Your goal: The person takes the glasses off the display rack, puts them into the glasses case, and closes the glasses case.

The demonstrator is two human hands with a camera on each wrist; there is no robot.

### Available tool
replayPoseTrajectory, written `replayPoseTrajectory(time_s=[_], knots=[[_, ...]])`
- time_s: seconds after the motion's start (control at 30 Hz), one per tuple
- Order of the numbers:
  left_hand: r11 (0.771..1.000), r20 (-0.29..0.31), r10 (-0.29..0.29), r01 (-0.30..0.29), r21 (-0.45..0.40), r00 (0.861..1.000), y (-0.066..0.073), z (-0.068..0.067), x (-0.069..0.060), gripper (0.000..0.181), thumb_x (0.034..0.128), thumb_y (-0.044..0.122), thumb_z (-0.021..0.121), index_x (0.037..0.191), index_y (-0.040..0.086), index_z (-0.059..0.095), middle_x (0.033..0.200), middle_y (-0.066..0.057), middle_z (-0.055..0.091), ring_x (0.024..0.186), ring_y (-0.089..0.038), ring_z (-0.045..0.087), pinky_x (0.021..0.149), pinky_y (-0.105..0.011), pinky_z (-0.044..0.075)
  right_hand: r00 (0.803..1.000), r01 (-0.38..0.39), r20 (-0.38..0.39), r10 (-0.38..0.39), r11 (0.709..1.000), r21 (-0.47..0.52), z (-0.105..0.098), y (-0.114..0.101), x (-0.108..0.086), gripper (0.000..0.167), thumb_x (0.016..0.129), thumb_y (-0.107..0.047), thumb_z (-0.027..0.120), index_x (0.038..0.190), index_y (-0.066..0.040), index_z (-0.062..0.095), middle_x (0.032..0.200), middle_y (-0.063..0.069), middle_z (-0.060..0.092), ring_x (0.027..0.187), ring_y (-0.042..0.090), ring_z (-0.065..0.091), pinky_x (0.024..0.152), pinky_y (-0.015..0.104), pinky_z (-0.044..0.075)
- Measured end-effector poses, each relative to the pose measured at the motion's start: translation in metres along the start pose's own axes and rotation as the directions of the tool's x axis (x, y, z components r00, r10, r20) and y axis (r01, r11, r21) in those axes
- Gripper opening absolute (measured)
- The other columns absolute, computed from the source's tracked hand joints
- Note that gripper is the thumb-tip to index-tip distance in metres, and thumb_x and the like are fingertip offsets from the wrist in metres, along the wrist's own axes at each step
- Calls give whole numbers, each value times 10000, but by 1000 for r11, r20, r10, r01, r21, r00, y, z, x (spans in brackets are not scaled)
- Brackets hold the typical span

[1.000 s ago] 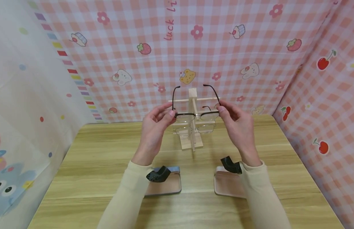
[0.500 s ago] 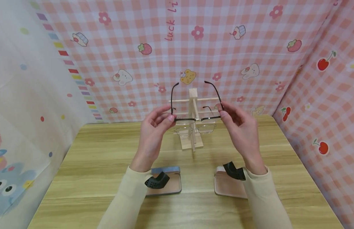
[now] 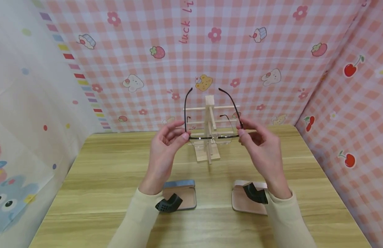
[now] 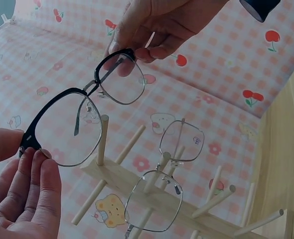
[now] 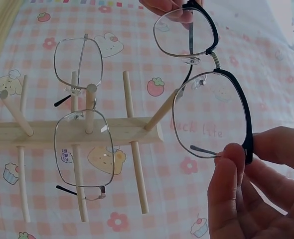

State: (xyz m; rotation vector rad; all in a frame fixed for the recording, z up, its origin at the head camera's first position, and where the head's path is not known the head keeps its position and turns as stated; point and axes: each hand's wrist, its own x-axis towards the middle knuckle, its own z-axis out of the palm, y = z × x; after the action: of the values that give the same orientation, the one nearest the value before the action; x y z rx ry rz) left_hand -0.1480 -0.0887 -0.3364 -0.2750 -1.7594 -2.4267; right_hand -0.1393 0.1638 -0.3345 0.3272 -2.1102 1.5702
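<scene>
Both hands hold a pair of black half-rim glasses in front of a wooden glasses stand, temples unfolded and pointing away. My left hand pinches the left hinge corner between thumb and fingers; at the right hinge corner, my right hand does the same. On the stand's pegs rests a second pair, thin silver-rimmed glasses, partly hidden behind the black pair in the head view. In the left wrist view, the black frame stands apart from the silver glasses.
Two open glasses cases lie on the wooden table: one with a blue lid near the left wrist, one pinkish case near the right. Each wrist carries a black camera. A pink checked cloth hangs right behind the stand.
Both hands have drawn back toward the body and lower with the black glasses. Their front has tilted, so the lenses now show nearly edge-on in the head view. The stand stays put.
</scene>
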Motion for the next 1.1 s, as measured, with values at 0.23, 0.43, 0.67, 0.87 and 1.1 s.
replayPoseTrajectory(time_s=[0.23,0.43,0.67,0.87,1.1], knots=[[999,14,13,-14,32,1000,-1,-2,-6,370,941,-67,685,1300,-8,618,1049,-63,717,997,-193,702,946,-322,574,1000,-24,6,23,998,55,1,0,-6,289,994,-79,695,1281,-56,714,1080,100,722,781,102,725,733,220,604],[998,17,8,-9,70,1000,-2,-4,-11,376,939,-57,696,1303,8,626,1080,-114,710,1023,-217,695,935,-313,573,1000,-31,-2,31,997,68,2,1,-11,326,979,-45,706,1306,-57,701,1022,77,689,770,100,728,717,230,611],[992,5,15,-16,127,1000,-3,-5,-16,373,934,-49,696,1297,22,646,1118,-157,708,1047,-243,683,921,-305,570,999,-48,-1,48,997,56,2,3,-15,330,974,-42,710,1304,-53,697,996,101,672,735,97,724,674,219,603],[990,-8,30,-28,136,1000,-7,-4,-18,349,927,-70,695,1271,-37,652,1049,-79,733,1009,-221,673,874,-272,569,999,-51,-4,51,997,52,1,6,-19,305,978,-49,703,1283,-38,705,969,75,661,754,124,739,691,204,597],[984,-47,-3,11,179,999,-10,-5,-22,343,935,-43,708,1276,-26,673,1056,-76,738,1004,-218,680,868,-261,576,999,-38,16,37,997,60,1,8,-23,323,977,-21,697,1295,-77,704,966,91,660,772,155,745,704,203,597]])
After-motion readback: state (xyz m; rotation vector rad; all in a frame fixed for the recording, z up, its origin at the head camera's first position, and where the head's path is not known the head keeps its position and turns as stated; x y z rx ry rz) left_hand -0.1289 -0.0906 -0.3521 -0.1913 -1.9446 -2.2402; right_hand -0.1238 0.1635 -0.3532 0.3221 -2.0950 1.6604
